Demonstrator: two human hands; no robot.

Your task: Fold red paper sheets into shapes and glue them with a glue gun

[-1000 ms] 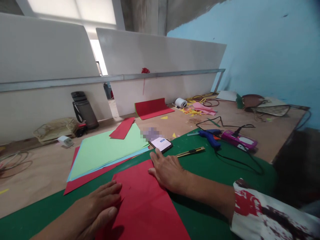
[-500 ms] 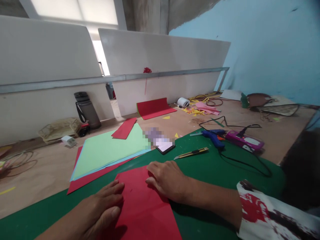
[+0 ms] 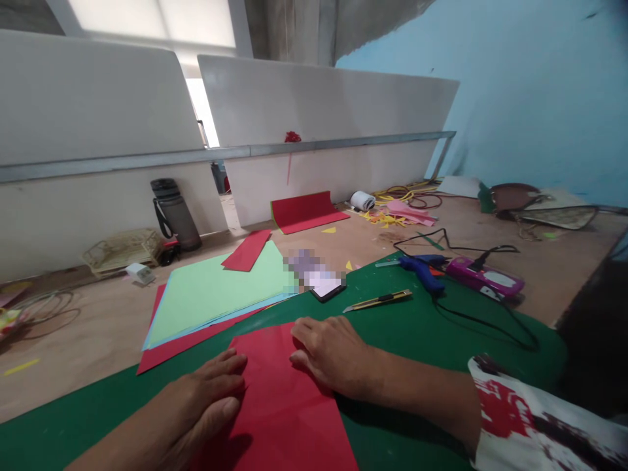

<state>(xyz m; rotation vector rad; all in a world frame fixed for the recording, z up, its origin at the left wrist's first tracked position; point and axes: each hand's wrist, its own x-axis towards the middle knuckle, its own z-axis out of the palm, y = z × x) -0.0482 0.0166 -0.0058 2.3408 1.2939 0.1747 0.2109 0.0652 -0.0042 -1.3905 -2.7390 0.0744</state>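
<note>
A sheet of red paper [image 3: 289, 405] lies in front of me on a green mat [image 3: 417, 405], with faint creases across it. My left hand [image 3: 209, 399] rests on the paper's left side, fingers stretched out and flat. At the far right corner, my right hand [image 3: 331, 353] has its fingers curled over the edge, thumb on top, gripping the paper. Just beyond that hand lies a yellow utility knife [image 3: 377, 301] with its blade out. The paper's near end runs out of view.
Stacked green paper [image 3: 220, 294] lies at the left, a red strip [image 3: 246, 250] on top. A phone [image 3: 326, 284] is beside it. Farther right are a blue glue gun [image 3: 424, 275] and a purple power strip [image 3: 485, 278] with black cords. A dark bottle [image 3: 179, 216] stands behind.
The view has shifted slightly, so the surroundings appear a little farther right. Both hands keep nearly the same place on the red paper.
</note>
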